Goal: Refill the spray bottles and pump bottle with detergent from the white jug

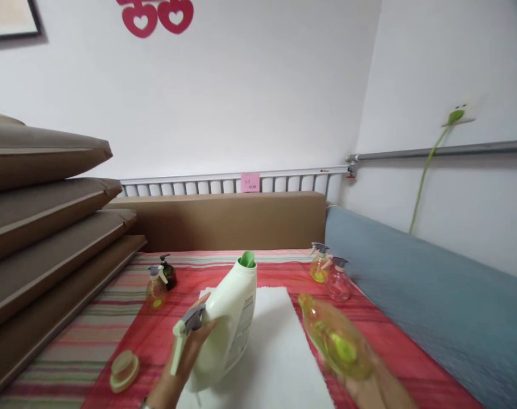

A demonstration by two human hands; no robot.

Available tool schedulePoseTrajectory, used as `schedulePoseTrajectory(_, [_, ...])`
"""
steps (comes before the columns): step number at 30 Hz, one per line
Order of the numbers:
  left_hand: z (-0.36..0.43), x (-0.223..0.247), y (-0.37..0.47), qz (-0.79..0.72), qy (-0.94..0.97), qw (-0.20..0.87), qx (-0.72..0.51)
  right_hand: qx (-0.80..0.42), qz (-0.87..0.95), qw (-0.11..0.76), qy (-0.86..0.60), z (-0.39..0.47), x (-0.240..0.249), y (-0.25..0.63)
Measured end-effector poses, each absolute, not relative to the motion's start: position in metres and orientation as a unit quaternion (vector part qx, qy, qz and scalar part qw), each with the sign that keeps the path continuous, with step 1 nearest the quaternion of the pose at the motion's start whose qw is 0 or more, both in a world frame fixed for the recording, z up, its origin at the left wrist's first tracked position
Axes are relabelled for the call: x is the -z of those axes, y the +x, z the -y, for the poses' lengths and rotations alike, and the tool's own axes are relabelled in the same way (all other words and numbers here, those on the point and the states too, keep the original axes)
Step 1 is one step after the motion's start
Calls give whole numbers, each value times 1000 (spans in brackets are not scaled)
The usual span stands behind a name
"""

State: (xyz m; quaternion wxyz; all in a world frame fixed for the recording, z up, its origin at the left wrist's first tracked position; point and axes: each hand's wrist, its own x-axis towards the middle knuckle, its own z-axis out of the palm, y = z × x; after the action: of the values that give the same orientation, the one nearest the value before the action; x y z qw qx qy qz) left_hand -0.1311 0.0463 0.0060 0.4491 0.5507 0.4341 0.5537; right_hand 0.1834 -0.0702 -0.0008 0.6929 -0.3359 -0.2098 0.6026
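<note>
My left hand (191, 347) is closed against the side of a large white detergent bottle (229, 326). The bottle leans to the right, its green spout (247, 259) uncapped at the top. A trigger spray head (185, 329), grey and cream, is also in that hand, across the fingers. My right hand (361, 383) grips a clear yellow spray bottle (337, 338) without its head, tipped so the neck points up and left. Yellow-green liquid shows inside. The two bottles are apart. Much of the right hand's fingers is hidden behind the yellow bottle.
A white cloth (279, 352) lies on a red striped cover (113, 318). To the left are a cream cap (124, 370), an amber spray bottle (156, 289) and a dark pump bottle (169, 274). Yellow (319, 266) and pink (338, 283) spray bottles stand right. Stacked brown cushions (45, 210) rise left.
</note>
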Motion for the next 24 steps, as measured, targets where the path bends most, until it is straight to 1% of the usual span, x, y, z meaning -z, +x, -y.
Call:
schedulePoseTrajectory(4, [-32, -16, -134, -422, 579, 487, -498, -542, 241, 720, -360, 57, -46, 191])
schedulePoseTrajectory(8, [-30, -15, -126, -399, 618, 491, -466, -536, 293, 685, -397, 43, -73, 203])
schedulePoseTrajectory(11, [-36, -11, -119, -395, 642, 477, -452, -527, 326, 654, -434, 34, -82, 214])
schedulePoseTrajectory(15, [-42, -5, -116, -386, 654, 457, -464, -503, 367, 623, -474, 25, -87, 225])
schedulePoseTrajectory(24, [-35, -13, -114, -385, 663, 457, -451, -457, 397, 590, -534, 17, -100, 224])
